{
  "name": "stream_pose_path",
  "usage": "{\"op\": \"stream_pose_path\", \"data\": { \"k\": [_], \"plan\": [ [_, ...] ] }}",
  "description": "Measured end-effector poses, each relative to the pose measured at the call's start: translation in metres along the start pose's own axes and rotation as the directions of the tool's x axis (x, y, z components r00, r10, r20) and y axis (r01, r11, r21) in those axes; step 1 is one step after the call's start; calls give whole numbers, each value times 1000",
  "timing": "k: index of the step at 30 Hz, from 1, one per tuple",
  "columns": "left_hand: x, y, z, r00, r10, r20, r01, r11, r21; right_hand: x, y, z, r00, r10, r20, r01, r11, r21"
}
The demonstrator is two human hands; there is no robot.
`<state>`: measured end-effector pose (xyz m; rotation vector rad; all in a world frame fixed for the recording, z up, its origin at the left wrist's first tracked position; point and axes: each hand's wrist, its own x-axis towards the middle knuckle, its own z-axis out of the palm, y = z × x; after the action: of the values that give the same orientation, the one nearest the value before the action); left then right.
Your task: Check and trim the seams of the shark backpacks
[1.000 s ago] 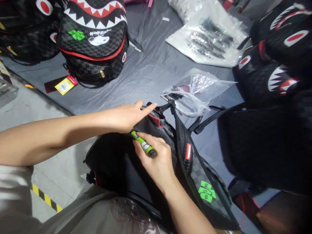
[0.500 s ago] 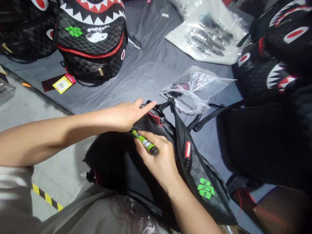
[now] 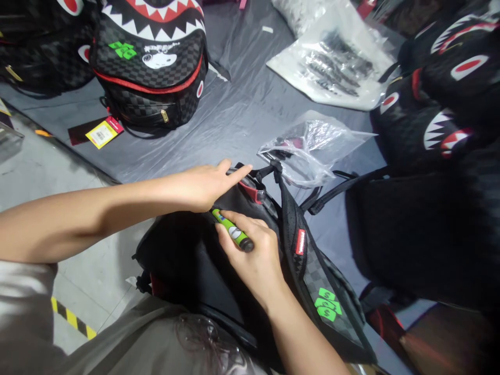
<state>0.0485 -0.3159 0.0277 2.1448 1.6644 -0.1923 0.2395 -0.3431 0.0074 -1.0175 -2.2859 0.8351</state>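
Note:
A black backpack lies in front of me, with a checkered side panel and green printed patches at its right. My right hand is closed around a green marker pen, its black end toward me. The pen's tip is hidden under my left hand, which rests on the upper edge of the backpack. The index finger and thumb of that hand are stretched out, near a red-trimmed strap loop. Its other fingers are hidden from view.
A checkered backpack with shark teeth stands at the upper left, a yellow tag beside it. Clear plastic bags lie beyond my hands on the grey-covered table. More black backpacks are heaped at the right.
Both hands keep almost the same pose on the backpack and marker pen. The whole view has shifted very slightly.

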Motion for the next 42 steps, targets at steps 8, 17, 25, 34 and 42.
{"op": "stream_pose_path", "data": {
  "k": [8,17,25,34,42],
  "plan": [
    [0,-4,5,999,21,-32,-21,1000,14,1,0,0,1000,-5,11,5,1000,8],
    [-4,-3,-1,1000,9,-22,-8,1000,5,3,-16,-38,998,13,55,-15,999,33],
    [1,-4,-1,998,-60,9,60,994,-91,93,108,-107,993,88,-82,-117,850,-514],
    [5,-12,13,997,-27,-74,16,990,-142,195,220,-45,929,291,228,-46,704,-709],
    [9,-19,22,990,-7,-140,-9,993,-115,181,219,-43,913,296,280,-14,710,-704]
  ]
}}
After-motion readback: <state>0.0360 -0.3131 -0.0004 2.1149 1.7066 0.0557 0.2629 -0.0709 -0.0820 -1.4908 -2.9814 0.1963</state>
